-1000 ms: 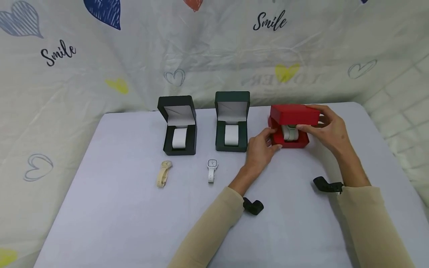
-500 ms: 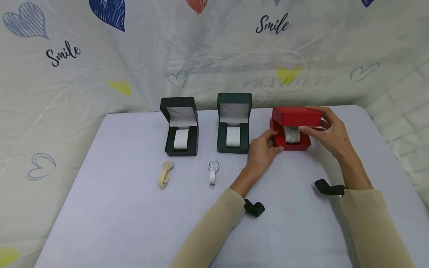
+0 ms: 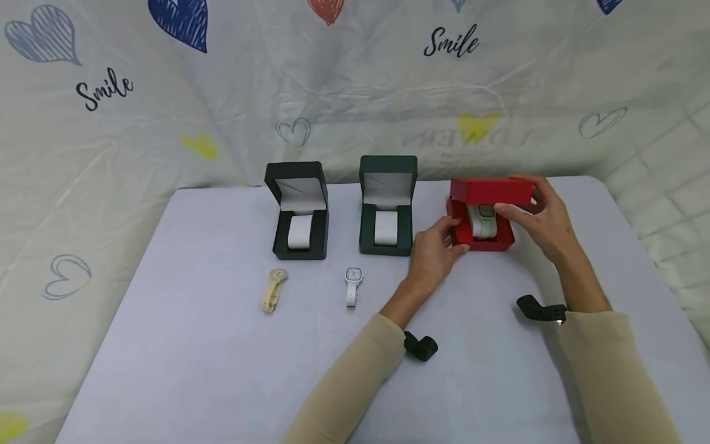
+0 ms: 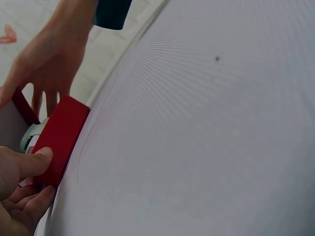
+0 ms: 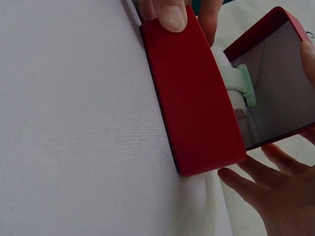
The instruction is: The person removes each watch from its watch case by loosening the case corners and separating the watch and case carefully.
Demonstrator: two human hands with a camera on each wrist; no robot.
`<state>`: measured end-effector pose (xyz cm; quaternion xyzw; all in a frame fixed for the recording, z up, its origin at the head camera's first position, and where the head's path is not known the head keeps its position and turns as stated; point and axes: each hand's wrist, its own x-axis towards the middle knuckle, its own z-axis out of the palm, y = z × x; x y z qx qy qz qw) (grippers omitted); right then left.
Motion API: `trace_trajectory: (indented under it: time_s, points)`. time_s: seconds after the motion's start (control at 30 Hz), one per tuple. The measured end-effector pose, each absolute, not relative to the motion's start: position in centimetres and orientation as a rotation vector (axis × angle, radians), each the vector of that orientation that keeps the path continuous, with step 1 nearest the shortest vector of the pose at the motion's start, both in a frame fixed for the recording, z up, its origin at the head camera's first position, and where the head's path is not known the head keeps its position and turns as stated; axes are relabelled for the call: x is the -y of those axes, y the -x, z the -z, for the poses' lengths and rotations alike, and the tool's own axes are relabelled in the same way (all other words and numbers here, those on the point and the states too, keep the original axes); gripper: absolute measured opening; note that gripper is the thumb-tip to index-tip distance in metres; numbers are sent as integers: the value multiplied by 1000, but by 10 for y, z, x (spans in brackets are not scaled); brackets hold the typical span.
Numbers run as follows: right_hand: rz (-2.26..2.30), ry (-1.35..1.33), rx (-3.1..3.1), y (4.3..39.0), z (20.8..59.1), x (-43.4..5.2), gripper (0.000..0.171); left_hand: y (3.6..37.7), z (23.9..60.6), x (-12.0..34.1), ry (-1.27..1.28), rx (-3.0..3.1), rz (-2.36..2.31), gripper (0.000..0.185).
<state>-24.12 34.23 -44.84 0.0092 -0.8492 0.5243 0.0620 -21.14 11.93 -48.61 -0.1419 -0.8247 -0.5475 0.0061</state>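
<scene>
Holding a red box (image 3: pixel 481 216) near the table's (image 3: pixel 194 345) far right corner.
Its lid is half open over a pale green watch (image 3: pixel 485 219); left hand (image 3: pixel 432 250) grips the base, right hand (image 3: pixel 540 219) pinches the lid.

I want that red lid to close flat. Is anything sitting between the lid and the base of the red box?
Yes. A pale green watch on its cushion sits inside the red box, under the half-lowered lid. The right hand grips the lid; the left hand holds the base.
</scene>
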Motion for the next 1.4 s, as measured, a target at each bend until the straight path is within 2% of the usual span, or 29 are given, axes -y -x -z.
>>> trace_trajectory:
  time_s: [0.3,0.57,0.87,1.4]
  points:
    - [-1654,-6,2532,245,447,-340,59,211,485,-119,449,2576,1718,54]
    - [-1980,-48,2288,249,450,-336,59,211,484,-118,450,2586,1727,54]
    - [-1973,-89,2241,255,451,-331,59,211,485,-119,439,2585,1726,55]
    - [-1740,66,2437,259,446,-327,59,210,483,-119,407,2601,1740,55]
